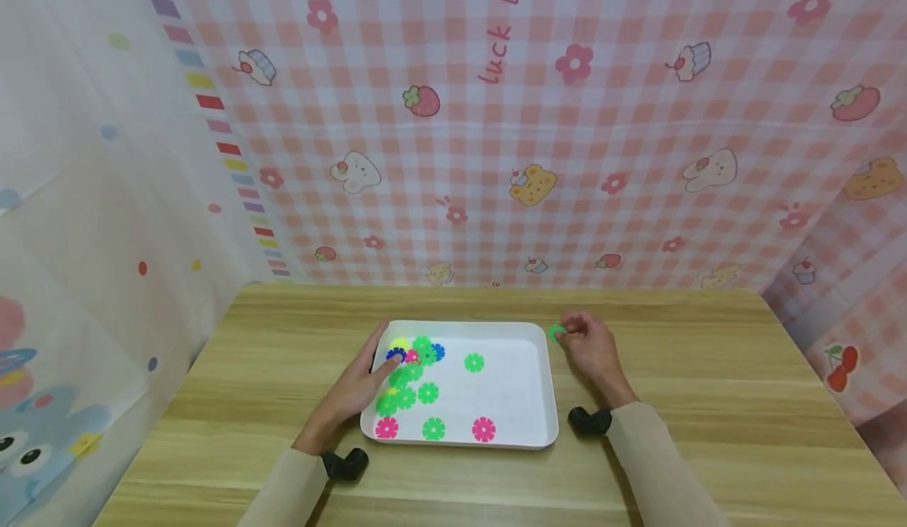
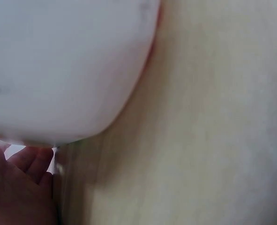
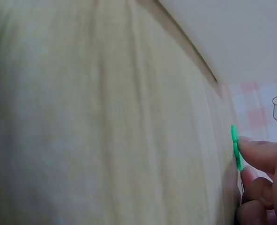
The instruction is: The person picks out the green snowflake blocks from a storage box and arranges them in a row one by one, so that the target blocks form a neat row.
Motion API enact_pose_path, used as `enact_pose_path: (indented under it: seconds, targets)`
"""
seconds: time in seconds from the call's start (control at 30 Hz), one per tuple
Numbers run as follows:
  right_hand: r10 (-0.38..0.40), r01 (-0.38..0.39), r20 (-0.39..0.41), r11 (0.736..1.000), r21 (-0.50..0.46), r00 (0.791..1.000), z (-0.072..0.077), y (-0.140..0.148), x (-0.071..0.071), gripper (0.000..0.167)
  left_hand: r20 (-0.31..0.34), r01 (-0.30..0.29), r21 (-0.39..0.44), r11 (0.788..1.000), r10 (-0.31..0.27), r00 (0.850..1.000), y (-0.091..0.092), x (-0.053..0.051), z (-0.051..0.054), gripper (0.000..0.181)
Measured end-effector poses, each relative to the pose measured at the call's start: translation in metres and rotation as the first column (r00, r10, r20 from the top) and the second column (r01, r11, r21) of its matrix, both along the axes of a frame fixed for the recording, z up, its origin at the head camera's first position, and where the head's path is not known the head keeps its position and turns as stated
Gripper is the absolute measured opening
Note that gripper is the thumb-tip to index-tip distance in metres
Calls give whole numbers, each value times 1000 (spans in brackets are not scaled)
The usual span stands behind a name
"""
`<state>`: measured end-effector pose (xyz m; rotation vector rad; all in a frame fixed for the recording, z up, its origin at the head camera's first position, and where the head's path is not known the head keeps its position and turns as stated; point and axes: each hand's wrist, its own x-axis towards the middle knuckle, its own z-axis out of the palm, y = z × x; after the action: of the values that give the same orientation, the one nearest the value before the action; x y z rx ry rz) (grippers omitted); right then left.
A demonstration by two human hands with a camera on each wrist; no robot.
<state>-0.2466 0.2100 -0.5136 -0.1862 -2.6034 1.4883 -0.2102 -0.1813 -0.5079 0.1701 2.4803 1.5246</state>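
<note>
A white tray (image 1: 520,385) lies on the table, with several toothed plastic snowflake discs in it, mostly bunched at its left. My left hand (image 1: 364,381) holds the tray's left side, its thumb over the rim and its fingers along the outside. The thumb tip lies at a dark blue snowflake disc (image 1: 394,353). To the right of the tray, my right hand (image 1: 591,350) pinches a green snowflake disc (image 1: 556,332) between thumb and fingers. In the right wrist view, that green disc (image 3: 236,147) is seen edge-on, close to the table surface.
Spread apart inside the tray are a lone green disc (image 1: 474,362) and a pink disc (image 1: 484,429) near the front wall. Wooden tabletop (image 1: 708,401) surrounds the tray. A pink checked cloth (image 1: 482,220) hangs behind the table's back edge.
</note>
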Motion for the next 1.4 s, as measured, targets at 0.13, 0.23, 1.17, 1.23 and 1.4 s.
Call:
enact_pose_path:
  seconds: [0.13,0.23,1.17,1.23,1.4]
  targets:
    - [-1,1,-35,1000,2,999,-1,-1,1,18,-8,9,14,1000,-9,1000,0,-1,0,69]
    - [6,-6,-33,1000,-8,999,0,0,1,19,-16,19,22,1000,-18,1000,0,-1,1,69]
    - [340,-321,238,940,-118,910,72,-73,7,30,-33,-18,-33,999,17,999,-6,2,4,66]
    - [385,-366,270,923,-120,883,71,-82,7,30,-36,-19,-24,1000,18,999,-5,2,3,66]
    - [441,-427,337,897,-119,832,59,-94,6,26,-39,-16,-12,1000,15,999,-4,0,0,67]
